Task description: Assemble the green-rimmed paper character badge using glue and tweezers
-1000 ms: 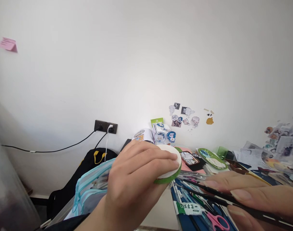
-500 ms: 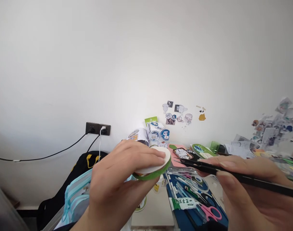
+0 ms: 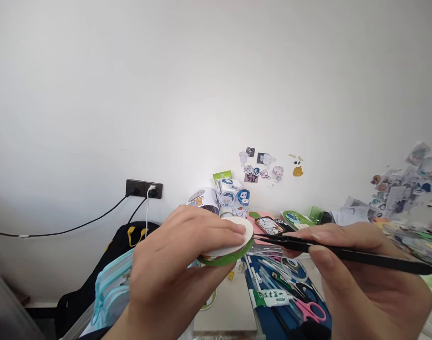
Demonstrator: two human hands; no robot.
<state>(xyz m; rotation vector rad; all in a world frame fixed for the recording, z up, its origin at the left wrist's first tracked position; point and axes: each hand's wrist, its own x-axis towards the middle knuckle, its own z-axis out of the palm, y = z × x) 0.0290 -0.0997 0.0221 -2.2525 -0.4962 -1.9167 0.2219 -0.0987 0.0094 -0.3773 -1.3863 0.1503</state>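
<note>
My left hand point(image 3: 180, 255) pinches a round layered disc point(image 3: 245, 236), its fingers on the white upper face and its thumb hidden beneath. The disc is held tilted in the air, with a green rim along its lower edge. Between the thumb and fingers of my right hand point(image 3: 358, 264) lies a pair of black tweezers point(image 3: 329, 249), pointing left. The fine tips reach the right edge of the disc; whether they grip anything there I cannot tell.
Pink-handled scissors point(image 3: 310, 310), pens and a white-green tube point(image 3: 271, 298) lie in a blue tray. A grey-beige board point(image 3: 233, 314) is below my hands. A light-blue pouch point(image 3: 113, 283) stands left. Stickers point(image 3: 251, 177) dot the wall; a socket point(image 3: 144, 189) has cables plugged in.
My right hand has moved left, bringing the tweezer tips to the disc's edge; more of the tweezers' rear end shows. My left hand and the disc have barely shifted.
</note>
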